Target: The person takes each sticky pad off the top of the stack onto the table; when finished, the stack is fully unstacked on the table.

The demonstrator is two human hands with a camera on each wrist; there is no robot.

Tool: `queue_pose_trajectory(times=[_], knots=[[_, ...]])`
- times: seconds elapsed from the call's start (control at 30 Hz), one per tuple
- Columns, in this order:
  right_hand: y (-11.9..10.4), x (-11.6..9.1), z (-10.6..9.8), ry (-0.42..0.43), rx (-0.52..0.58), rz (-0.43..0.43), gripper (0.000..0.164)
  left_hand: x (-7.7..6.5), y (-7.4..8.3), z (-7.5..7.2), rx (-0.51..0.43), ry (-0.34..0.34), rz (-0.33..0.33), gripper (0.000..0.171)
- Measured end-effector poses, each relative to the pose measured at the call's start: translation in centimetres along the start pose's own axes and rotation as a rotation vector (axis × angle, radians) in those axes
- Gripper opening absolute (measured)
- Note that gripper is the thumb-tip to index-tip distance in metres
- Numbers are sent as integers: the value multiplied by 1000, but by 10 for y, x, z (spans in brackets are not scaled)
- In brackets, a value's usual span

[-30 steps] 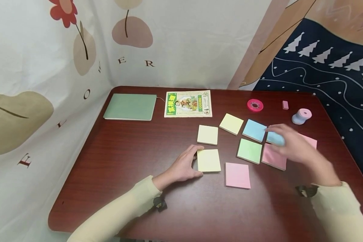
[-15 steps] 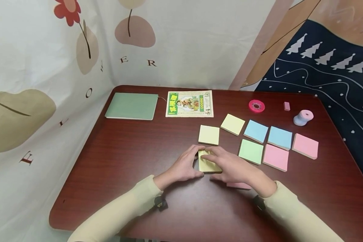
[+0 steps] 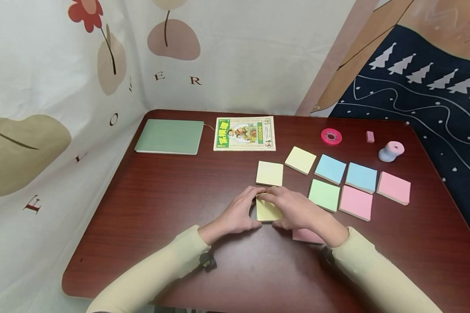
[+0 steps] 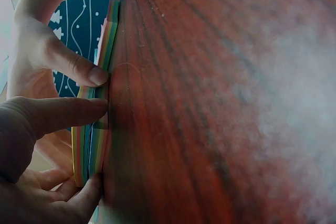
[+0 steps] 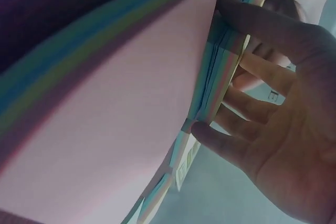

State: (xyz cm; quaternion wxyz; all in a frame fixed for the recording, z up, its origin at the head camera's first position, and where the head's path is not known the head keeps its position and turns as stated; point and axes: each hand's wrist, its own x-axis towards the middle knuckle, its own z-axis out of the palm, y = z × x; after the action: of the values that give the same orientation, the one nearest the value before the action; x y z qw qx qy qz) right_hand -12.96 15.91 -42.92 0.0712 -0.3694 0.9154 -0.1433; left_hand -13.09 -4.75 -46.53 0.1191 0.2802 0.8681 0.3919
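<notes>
My left hand (image 3: 239, 214) and right hand (image 3: 297, 208) hold a yellow sticky note pad (image 3: 267, 213) between them on the table. Each has its thumb at the near edge and fingers at the far edge. In the left wrist view, the pad's side (image 4: 83, 153) shows coloured layers with a thin gap, like two pads stacked. The right wrist view shows the same layered side (image 5: 216, 72) between the hands. A pink pad (image 3: 307, 236) lies partly hidden under the right forearm; it looms large in the right wrist view.
Behind the hands lies a pale yellow pad (image 3: 269, 173). Rightward are another yellow pad (image 3: 300, 160), blue pads (image 3: 330, 168), a green pad (image 3: 324, 194) and pink pads (image 3: 355, 203). Farther back: green notebook (image 3: 169, 136), booklet (image 3: 244, 133), pink tape roll (image 3: 331, 136), eraser (image 3: 370, 137), spool-shaped item (image 3: 391, 151).
The right hand has moved left from the blue and pink pads to the yellow pad, and now grips its right side. The left hand has stayed on the left side.
</notes>
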Motion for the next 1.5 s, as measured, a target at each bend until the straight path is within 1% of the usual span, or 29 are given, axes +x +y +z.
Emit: queue_pose_trajectory(times=[0.13, 0.23, 0.33, 0.43, 0.53, 0.6, 0.7, 0.77, 0.9, 1.0, 1.13, 1.3, 1.5], knots=[[4, -3, -6, 21, 21, 9, 69, 1, 0, 0, -26, -1, 0, 94], [8, -11, -14, 37, 59, 39, 67, 1, 1, 0, -36, -6, -4, 94], [14, -25, -24, 61, 88, 85, 69, 1, 1, 0, -30, -7, -13, 92], [23, -44, -35, 105, 112, 127, 69, 1, 1, 1, -28, -5, -16, 90], [34, -70, -44, 169, 133, 172, 70, 1, 2, 2, -27, -1, -18, 89], [43, -90, -49, 214, 142, 217, 69, 0, 2, 3, -27, 2, -17, 89], [57, -123, -54, 265, 123, 293, 69, 0, 3, 3, -28, 3, -20, 88], [69, -146, -56, 286, 109, 344, 68, 0, 3, 3, -22, 3, -21, 88], [96, -190, -54, 283, 78, 459, 68, 0, 2, 4, -16, 9, -8, 87], [113, -212, -48, 250, 88, 548, 70, 0, 1, 4, -10, 17, 3, 86], [127, -225, -38, 203, 106, 597, 70, 0, 1, 4, 0, 20, 4, 85], [132, -228, -32, 171, 132, 592, 69, 0, 1, 4, -12, 20, 11, 85], [134, -227, -31, 151, 129, 571, 71, 1, 2, 4, -13, 26, 21, 83]])
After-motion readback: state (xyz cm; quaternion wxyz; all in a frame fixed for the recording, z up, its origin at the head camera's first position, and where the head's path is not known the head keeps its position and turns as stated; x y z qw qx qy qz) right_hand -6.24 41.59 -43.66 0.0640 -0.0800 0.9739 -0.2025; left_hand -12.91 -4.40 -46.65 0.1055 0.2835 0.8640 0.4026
